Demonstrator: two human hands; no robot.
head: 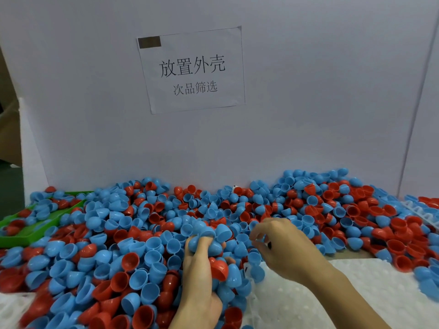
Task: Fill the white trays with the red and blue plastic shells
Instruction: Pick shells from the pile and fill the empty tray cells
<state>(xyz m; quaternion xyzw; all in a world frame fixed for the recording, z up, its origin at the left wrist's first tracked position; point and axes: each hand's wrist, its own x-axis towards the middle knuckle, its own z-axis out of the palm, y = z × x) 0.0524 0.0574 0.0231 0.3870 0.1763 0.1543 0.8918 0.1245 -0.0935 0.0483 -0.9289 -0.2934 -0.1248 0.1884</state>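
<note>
A deep heap of red and blue plastic shells [147,233] covers the table from left to right. My left hand [198,276] lies in the middle of the heap, its fingers curled round a clump of blue shells [209,233], with a red shell [219,269] against its palm side. My right hand [282,248] hovers just to the right, fingers bent and pinching a small blue shell at the heap's edge. A white tray [332,300] with round dimples lies bare under my right forearm. Part of another white tray [9,309] shows at the bottom left.
A green tray [23,233] half buried in shells sits at the left. A white partition [308,115] with a paper sign [192,70] stands behind the heap. Stacked white trays holding shells [422,207] peek in at the far right.
</note>
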